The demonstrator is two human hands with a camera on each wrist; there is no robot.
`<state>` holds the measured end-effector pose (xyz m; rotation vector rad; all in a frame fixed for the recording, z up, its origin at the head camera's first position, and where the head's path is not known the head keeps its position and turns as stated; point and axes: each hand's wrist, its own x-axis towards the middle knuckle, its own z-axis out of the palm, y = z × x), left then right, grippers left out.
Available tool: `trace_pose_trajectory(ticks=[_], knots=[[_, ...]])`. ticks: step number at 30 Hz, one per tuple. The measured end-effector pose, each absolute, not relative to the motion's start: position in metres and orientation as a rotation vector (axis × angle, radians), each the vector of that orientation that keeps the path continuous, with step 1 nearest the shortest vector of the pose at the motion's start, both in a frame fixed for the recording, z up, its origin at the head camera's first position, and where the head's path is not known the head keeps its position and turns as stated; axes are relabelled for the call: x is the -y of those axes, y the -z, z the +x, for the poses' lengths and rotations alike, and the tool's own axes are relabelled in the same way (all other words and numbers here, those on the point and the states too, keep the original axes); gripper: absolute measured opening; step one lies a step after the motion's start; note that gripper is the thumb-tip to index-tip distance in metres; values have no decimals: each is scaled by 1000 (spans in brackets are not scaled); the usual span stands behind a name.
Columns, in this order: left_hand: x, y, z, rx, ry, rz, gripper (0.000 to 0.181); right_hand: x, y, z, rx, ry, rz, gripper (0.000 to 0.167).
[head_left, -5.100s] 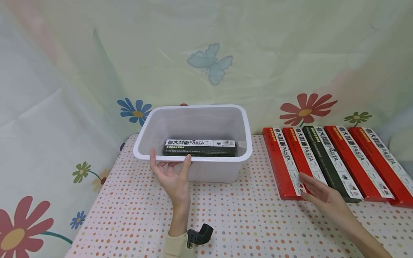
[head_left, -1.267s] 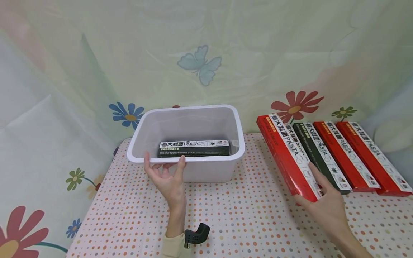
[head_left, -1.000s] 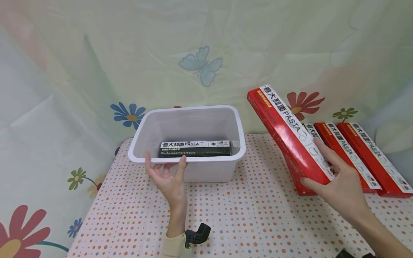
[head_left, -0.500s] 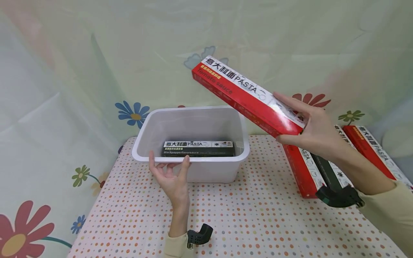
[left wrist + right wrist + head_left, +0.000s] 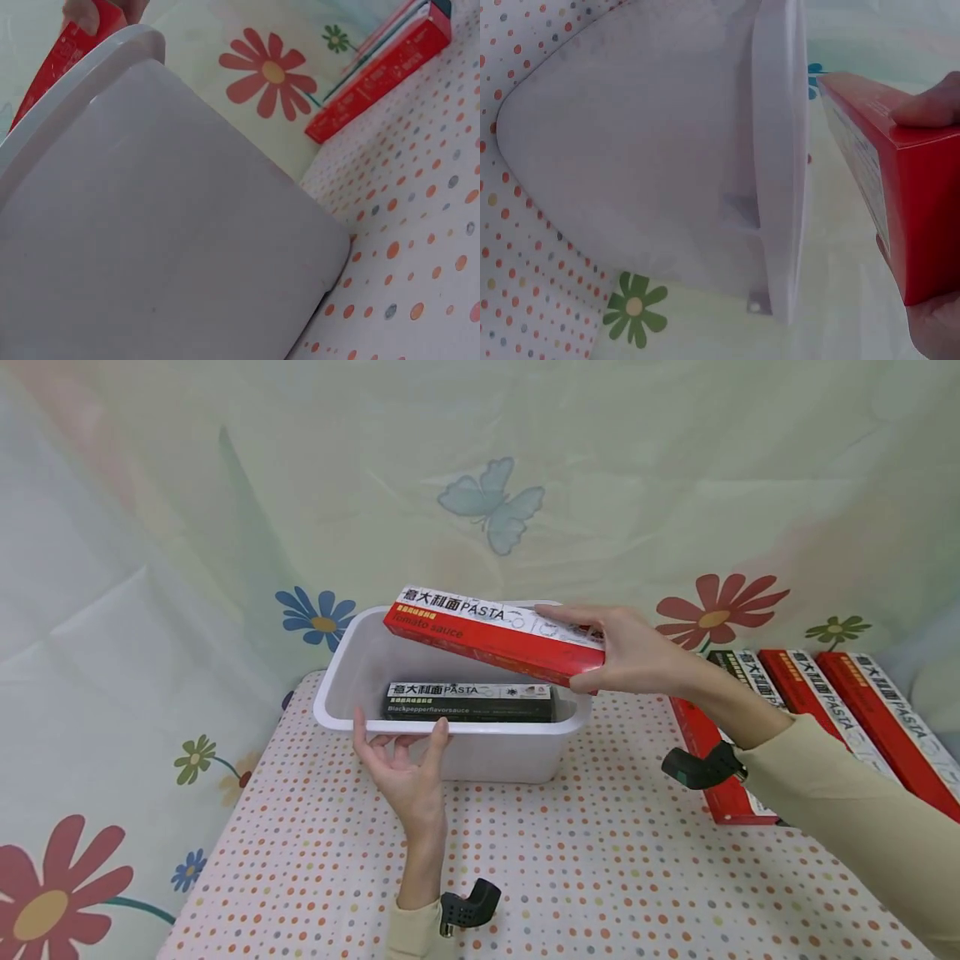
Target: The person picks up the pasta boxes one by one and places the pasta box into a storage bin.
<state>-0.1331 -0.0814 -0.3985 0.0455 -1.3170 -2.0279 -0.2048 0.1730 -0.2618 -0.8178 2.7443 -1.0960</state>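
My right hand [image 5: 641,652] holds a red tomato-sauce pasta box [image 5: 487,639] by its right end, tilted above the white plastic bin [image 5: 495,760]. Its far end is the higher one. Inside the bin lies a dark black-pepper pasta box [image 5: 468,706], label facing up. My left hand [image 5: 408,785] grips the bin's front rim, thumb and little finger showing at the lip. In the left wrist view, the bin wall [image 5: 165,210] fills most of the picture. From the right wrist, the red box's end [image 5: 937,217] shows between thumb and fingers.
Right of the bin, several pasta boxes lie in a row on the dotted tablecloth [image 5: 570,860]: a red one [image 5: 731,802] partly behind my right forearm, a dark one [image 5: 723,662], and red ones [image 5: 798,685] further right. A flowered cloth backdrop [image 5: 615,510] stands behind.
My right hand took the leftmost red pasta box from the row, lifted it, carried it left and lowered it over the bin. The left hand stays at the rim.
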Motion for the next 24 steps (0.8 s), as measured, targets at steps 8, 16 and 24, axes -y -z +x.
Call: trace_pose_trajectory(ticks=[8,16,24], knots=[[82,401,-135,1328,1997,44,107,-152,279,-228,-2545,999,-1035,83],[83,402,-135,1335,2004,9,104,-128,296,-244,-2432,846,-1068,79],[82,403,-135,1338,2011,17,103,-112,300,-249,-2386,796,-1042,78]])
